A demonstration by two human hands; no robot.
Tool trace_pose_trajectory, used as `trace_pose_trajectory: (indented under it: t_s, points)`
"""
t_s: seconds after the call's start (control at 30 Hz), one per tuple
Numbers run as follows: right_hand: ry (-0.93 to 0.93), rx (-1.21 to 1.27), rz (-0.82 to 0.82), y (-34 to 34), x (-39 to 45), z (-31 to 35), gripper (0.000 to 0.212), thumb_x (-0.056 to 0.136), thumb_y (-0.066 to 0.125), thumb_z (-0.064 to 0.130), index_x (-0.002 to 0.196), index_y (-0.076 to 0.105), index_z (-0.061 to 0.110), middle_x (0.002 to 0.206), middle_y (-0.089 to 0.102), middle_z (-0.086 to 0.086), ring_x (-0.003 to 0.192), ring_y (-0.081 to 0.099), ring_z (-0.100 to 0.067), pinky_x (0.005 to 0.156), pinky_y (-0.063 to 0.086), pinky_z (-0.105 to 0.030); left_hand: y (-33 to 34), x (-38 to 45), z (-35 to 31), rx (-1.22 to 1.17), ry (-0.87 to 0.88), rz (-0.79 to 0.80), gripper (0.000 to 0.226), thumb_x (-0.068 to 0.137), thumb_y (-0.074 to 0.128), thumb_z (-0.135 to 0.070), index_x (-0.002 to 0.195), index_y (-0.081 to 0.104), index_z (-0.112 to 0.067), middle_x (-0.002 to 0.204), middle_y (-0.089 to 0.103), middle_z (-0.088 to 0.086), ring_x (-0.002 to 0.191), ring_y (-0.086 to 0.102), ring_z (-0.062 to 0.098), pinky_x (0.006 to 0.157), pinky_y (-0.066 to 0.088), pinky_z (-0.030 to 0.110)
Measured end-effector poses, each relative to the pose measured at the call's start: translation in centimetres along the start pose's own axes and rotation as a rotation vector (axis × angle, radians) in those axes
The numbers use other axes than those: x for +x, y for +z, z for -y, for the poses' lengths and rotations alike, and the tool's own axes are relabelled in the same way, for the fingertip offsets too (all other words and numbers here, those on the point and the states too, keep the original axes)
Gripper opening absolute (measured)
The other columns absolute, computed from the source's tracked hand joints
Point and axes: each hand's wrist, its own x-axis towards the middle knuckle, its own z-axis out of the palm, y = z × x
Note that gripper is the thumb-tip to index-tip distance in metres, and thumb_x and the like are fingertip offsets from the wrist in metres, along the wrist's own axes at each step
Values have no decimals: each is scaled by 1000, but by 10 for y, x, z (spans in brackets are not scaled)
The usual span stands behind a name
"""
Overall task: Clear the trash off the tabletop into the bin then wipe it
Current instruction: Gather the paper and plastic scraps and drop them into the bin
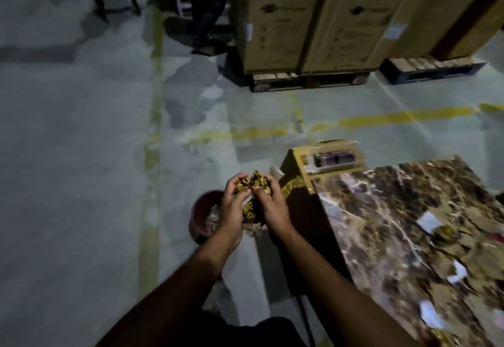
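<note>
Both hands are cupping together round a bundle of gold wrappers (249,196), the left hand (231,210) and right hand (274,207) curling on either side. The bundle is hanging just above the red bin (200,216), which is sitting on the floor left of the marble counter (381,210). White paper scraps (428,222) are lying on the counter, blurred.

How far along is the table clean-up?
Partly done. The round reddish bin already holds some litter. Both hands, left and right, hold crumpled gold wrappers above it. White paper scraps remain on the marble tabletop; wiping comes afterwards.
</note>
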Motion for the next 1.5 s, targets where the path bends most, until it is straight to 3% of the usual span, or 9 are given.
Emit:
trace_pose_trajectory:
  t_s: [0.1, 0.3, 0.63, 0.87, 0.97, 1.1, 1.3, 1.43, 1.5]
  points:
    - [57, 13, 99, 55, 28, -7, 36, 85, 61, 35, 121, 61, 37, 117, 71, -4, 108, 69, -21, 96, 54, -41, -46, 33, -15, -7, -10, -46, 37, 96, 50, 2, 126, 61, -16, 118, 70, 15, 106, 71, 24, 90, 57, 37]
    - [175, 20, 214, 130, 108, -59, 34, 91, 59, 24, 123, 63, 34, 119, 71, -2, 112, 68, -22, 100, 54, -48, -118, 125, 5, 54, -41, -186, 36, 94, 51, 5, 123, 63, -12, 117, 71, 4, 112, 68, 24, 95, 56, 36]
    - [290, -103, 324, 177, 274, -307, 40, 95, 62, 31, 134, 58, 27, 129, 65, 5, 125, 60, -20, 108, 48, -43, -215, 317, 211, 229, -79, -268, 44, 68, 63, -31, 109, 71, -45, 124, 69, -7, 119, 64, 17, 103, 51, 46]
    - [503, -128, 403, 174, 323, -447, 41, 98, 60, 42, 139, 56, 34, 131, 67, -1, 118, 65, -18, 102, 53, -39, -256, 370, 341, 102, -253, -256, 48, 87, 51, -14, 135, 55, -7, 126, 63, 1, 104, 64, 0, 83, 50, 13]
    - [543, -135, 447, 173, 332, -463, 45, 103, 56, 28, 147, 50, 27, 141, 60, 1, 122, 62, -14, 97, 52, -27, -266, 378, 364, 49, -308, -280, 42, 102, 42, -9, 144, 49, -11, 138, 58, 5, 117, 59, 8, 87, 51, 14]
    - [569, -200, 487, 167, 339, -461, 51, 99, 59, 7, 148, 49, 18, 136, 62, -3, 118, 62, -17, 97, 52, -27, -268, 375, 363, 96, -372, -325, 43, 97, 53, -40, 139, 46, -40, 149, 50, -4, 132, 51, 16, 107, 45, 34]
    - [397, -394, 607, 156, 341, -451, 57, 92, 57, -11, 140, 55, 20, 147, 54, -12, 133, 54, -25, 116, 41, -45, -262, 368, 352, -27, -418, -356, 48, 107, 41, -28, 154, 34, -26, 154, 45, 2, 123, 54, 10, 97, 42, 28]
    - [299, -597, 635, 153, 340, -437, 54, 86, 55, -14, 132, 66, 13, 143, 58, -13, 133, 54, -26, 106, 38, -11, -252, 357, 331, -9, -440, -379, 45, 107, 39, -29, 151, 35, -27, 154, 44, 1, 133, 47, 15, 100, 38, 31]
    - [304, -585, 575, 149, 335, -430, 52, 83, 58, -16, 126, 70, 11, 132, 66, -10, 125, 60, -23, 98, 40, -9, -248, 351, 319, -8, -432, -396, 42, 107, 37, -26, 150, 37, -26, 154, 44, 4, 138, 45, 22, 100, 38, 32]
